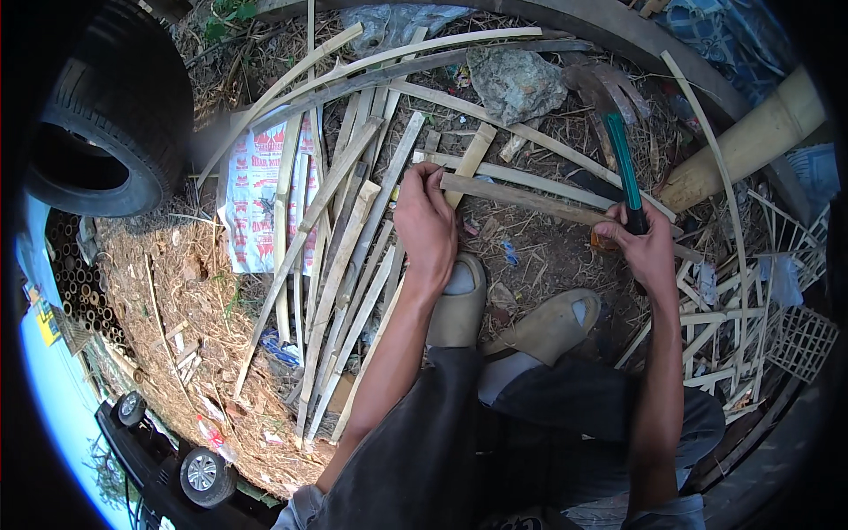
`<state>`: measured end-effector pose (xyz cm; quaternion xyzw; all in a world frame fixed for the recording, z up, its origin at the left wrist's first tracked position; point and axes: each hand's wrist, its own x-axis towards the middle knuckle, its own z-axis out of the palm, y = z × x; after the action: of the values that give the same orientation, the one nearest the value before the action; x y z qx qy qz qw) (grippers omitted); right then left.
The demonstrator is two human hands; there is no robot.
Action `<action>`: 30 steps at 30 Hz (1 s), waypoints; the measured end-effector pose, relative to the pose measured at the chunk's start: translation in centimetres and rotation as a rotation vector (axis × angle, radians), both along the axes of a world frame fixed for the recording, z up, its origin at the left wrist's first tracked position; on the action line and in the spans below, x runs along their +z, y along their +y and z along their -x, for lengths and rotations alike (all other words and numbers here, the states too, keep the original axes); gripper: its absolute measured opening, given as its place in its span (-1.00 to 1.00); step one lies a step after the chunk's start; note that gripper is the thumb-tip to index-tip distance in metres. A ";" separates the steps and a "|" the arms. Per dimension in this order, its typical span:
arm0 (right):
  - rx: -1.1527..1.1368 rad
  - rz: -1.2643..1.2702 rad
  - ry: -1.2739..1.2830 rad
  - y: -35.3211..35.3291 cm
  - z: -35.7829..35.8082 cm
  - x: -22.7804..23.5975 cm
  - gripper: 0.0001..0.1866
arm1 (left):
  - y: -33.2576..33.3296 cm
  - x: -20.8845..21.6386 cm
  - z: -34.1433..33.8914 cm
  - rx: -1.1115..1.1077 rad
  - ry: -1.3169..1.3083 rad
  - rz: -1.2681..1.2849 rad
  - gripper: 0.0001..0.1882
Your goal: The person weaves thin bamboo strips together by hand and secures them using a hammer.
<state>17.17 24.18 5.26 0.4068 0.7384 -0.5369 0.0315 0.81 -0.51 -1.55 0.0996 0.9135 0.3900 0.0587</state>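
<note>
My left hand (426, 216) is closed, thumb and fingers pinched at the left end of a flat brownish bamboo strip (530, 201). That strip runs across in front of my feet toward my right hand (649, 246). The right hand is wrapped round the handle of a hammer (625, 163) with a green and black grip, its metal head pointing away from me. Right fingertips are close to the strip's other end; whether they touch it I cannot tell. Under the strip lies a paler bamboo piece (473, 159), crossed by longer strips.
Many bamboo strips (331, 221) lie left of my left arm, partly over a printed white sack (241, 212). A rock (517, 84) sits beyond my hands, a thick bamboo pole (751, 141) at right. Woven bamboo lattice (729, 331) is near my right forearm; a tyre (110, 115) stands far left.
</note>
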 end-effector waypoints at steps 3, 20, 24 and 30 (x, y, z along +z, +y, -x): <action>-0.052 -0.006 0.116 -3.0 2.9 -3.0 -0.58 | -1.6 2.0 0.8 0.150 -0.030 -0.141 -0.89; -0.073 -0.503 0.115 -5.3 2.0 -6.8 -0.49 | -1.8 2.2 1.3 -0.008 -0.012 -0.280 -0.83; -0.109 -0.511 0.141 -5.7 1.9 -7.6 -0.52 | -1.9 2.6 1.9 0.019 0.049 -0.335 -0.81; -0.151 -0.518 0.101 -6.8 1.5 -7.5 -0.56 | -1.5 4.4 2.4 -0.039 -0.034 -0.297 -0.84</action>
<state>15.66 17.39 -2.23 0.4279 0.8194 -0.3505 -0.1506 -1.54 -2.00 2.81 0.1184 0.8425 0.5214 0.0662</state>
